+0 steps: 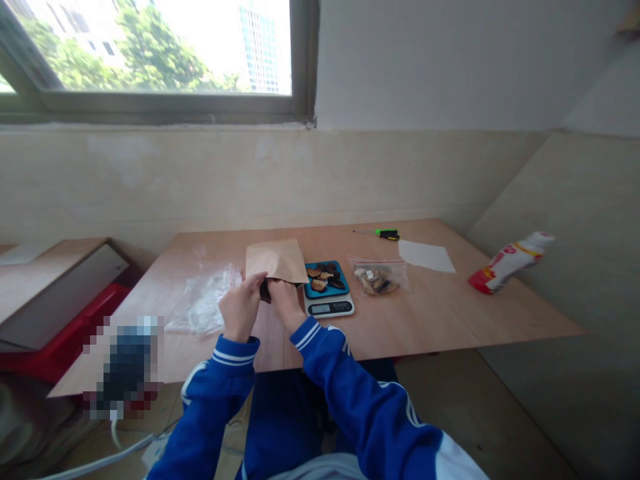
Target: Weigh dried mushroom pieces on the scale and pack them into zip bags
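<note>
My left hand (241, 308) and my right hand (283, 300) are both closed on the lower edge of a brown paper envelope (277, 259), held just above the wooden table (425, 313). A small dark thing shows between my hands at the envelope's mouth; I cannot make out what it is. Just right of my right hand stands a small digital scale (330, 307) with a blue tray (310, 291) carrying several dark and tan dried pieces.
A clear crumpled plastic bag (203, 300) lies left of my hands. A zip bag of dried pieces (379, 277), a white paper sheet (427, 256), a green-handled screwdriver (384, 234) and a tipped white-and-red bottle (510, 261) lie to the right. A red box (60, 333) sits far left.
</note>
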`<state>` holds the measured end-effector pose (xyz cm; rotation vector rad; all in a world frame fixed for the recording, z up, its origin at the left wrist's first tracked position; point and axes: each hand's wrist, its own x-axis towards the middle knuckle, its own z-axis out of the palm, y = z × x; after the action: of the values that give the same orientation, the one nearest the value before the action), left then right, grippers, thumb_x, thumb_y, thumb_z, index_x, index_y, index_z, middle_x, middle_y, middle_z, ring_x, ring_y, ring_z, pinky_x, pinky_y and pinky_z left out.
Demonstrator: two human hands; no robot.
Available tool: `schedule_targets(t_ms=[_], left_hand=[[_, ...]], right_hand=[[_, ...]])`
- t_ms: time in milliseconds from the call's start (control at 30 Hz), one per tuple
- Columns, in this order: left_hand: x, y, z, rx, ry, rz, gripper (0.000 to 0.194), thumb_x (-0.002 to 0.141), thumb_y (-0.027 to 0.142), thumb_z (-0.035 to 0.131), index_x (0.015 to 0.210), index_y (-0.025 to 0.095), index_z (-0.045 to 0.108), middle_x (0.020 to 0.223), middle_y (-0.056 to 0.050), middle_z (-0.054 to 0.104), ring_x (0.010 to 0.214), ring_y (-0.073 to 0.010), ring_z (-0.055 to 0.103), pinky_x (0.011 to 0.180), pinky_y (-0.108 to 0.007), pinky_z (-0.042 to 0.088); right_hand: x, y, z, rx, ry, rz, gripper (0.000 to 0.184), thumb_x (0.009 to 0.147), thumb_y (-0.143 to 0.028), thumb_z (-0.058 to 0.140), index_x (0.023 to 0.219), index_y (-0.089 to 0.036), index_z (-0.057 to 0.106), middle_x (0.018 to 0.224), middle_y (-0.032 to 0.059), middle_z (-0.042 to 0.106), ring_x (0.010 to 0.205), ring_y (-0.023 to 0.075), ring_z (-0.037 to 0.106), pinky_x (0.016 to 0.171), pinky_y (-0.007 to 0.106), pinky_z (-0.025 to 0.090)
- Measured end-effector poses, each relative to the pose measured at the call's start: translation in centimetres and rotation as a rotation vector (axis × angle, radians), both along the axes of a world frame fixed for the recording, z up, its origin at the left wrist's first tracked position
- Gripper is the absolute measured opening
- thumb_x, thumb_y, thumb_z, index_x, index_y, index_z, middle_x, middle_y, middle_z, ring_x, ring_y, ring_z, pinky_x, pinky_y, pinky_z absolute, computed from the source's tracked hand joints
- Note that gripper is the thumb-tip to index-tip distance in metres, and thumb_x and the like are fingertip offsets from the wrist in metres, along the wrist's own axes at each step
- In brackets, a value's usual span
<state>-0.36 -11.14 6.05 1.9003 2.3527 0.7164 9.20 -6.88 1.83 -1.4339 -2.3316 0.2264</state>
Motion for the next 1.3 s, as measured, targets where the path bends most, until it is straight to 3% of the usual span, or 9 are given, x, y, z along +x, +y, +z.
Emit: schedule_targets(t_ms=[133, 267, 400, 600, 800, 967, 1100, 1200, 1300], left_hand=[[-0.2, 0.4, 0.7, 0.024, -0.001, 0.003, 0.033, 0.091, 0.038, 0.043, 0.113, 0.035, 0.068, 0.085, -0.004, 0.075, 0.08, -0.0229, 0.067, 0.058, -0.027, 0.034], [-0.4, 1.0, 1.3, 0.034, 0.006, 0.028, 0.032, 0.091, 0.038, 0.044, 0.111, 0.035, 0.069, 0.086, -0.005, 0.075, 0.082, -0.0244, 0.067, 0.058, -0.028, 0.035], [-0.6, 1.3, 1.6, 0.048, -0.023, 0.037, 0.032, 0.09, 0.04, 0.046, 0.111, 0.035, 0.069, 0.087, -0.004, 0.075, 0.085, -0.0244, 0.067, 0.06, -0.028, 0.036], [-0.3, 1.3, 1.4, 0.047, 0.001, 0.028, 0.033, 0.09, 0.04, 0.045, 0.111, 0.036, 0.069, 0.087, -0.004, 0.075, 0.084, -0.0253, 0.066, 0.059, -0.028, 0.035], [-0.2, 1.2, 1.3, 0.035, 0.001, 0.03, 0.033, 0.09, 0.041, 0.044, 0.112, 0.036, 0.069, 0.087, -0.005, 0.074, 0.084, -0.0255, 0.066, 0.059, -0.029, 0.034], [-0.4, 1.1, 1.3, 0.041, -0.018, 0.025, 0.032, 0.09, 0.04, 0.045, 0.11, 0.036, 0.07, 0.086, -0.003, 0.075, 0.085, -0.0251, 0.066, 0.058, -0.028, 0.035], [-0.4, 1.2, 1.3, 0.046, -0.021, 0.027, 0.031, 0.089, 0.04, 0.047, 0.11, 0.036, 0.07, 0.085, -0.003, 0.075, 0.085, -0.025, 0.066, 0.058, -0.028, 0.035], [-0.3, 1.2, 1.3, 0.045, -0.018, 0.032, 0.032, 0.089, 0.04, 0.047, 0.111, 0.035, 0.069, 0.085, -0.003, 0.075, 0.084, -0.0248, 0.066, 0.058, -0.028, 0.035], [-0.2, 1.1, 1.2, 0.047, -0.019, 0.023, 0.031, 0.089, 0.039, 0.046, 0.11, 0.036, 0.07, 0.085, -0.003, 0.075, 0.082, -0.0246, 0.066, 0.058, -0.028, 0.034]], right_hand=[[2.1, -1.9, 1.4, 0.071, 0.066, 0.11, 0.024, 0.092, -0.009, 0.045, 0.105, -0.013, 0.065, 0.104, 0.0134, 0.07, 0.102, 0.0254, 0.062, 0.092, 0.039, 0.047], [5.5, -3.3, 1.8, 0.039, 0.449, 0.342, 0.014, 0.089, -0.016, 0.057, 0.096, -0.019, 0.069, 0.097, 0.0039, 0.072, 0.095, 0.0175, 0.063, 0.089, 0.031, 0.048], [10.4, -2.9, -0.1, 0.016, 0.67, 0.183, 0.009, 0.084, -0.021, 0.064, 0.091, -0.02, 0.07, 0.092, 0.0035, 0.072, 0.09, 0.0171, 0.064, 0.085, 0.032, 0.049], [15.5, -1.4, -3.1, 0.2, 0.412, -0.099, 0.012, 0.079, -0.011, 0.064, 0.08, -0.021, 0.071, 0.094, 0.008, 0.062, 0.095, 0.0239, 0.056, 0.089, 0.043, 0.046], [15.7, -1.4, -3.6, 0.228, 0.321, -0.086, 0.017, 0.085, -0.009, 0.056, 0.089, -0.019, 0.07, 0.092, 0.0083, 0.061, 0.092, 0.0236, 0.055, 0.086, 0.041, 0.049], [15.9, -1.9, -4.4, 0.22, 0.28, -0.068, 0.017, 0.086, -0.02, 0.06, 0.1, -0.02, 0.071, 0.106, 0.011, 0.066, 0.101, 0.0257, 0.056, 0.092, 0.045, 0.049], [16.0, -2.8, -4.7, 0.187, 0.275, -0.056, 0.026, 0.092, -0.023, 0.052, 0.11, -0.016, 0.069, 0.116, 0.0137, 0.067, 0.11, 0.027, 0.056, 0.096, 0.046, 0.047], [16.0, -3.5, -3.8, 0.164, 0.329, -0.055, 0.029, 0.094, -0.025, 0.047, 0.113, -0.016, 0.068, 0.119, 0.0138, 0.066, 0.114, 0.0267, 0.056, 0.098, 0.046, 0.045], [15.6, -3.9, -1.5, 0.187, 0.472, -0.088, 0.03, 0.095, -0.029, 0.045, 0.112, -0.018, 0.067, 0.121, 0.0131, 0.065, 0.116, 0.0246, 0.056, 0.101, 0.044, 0.043]])
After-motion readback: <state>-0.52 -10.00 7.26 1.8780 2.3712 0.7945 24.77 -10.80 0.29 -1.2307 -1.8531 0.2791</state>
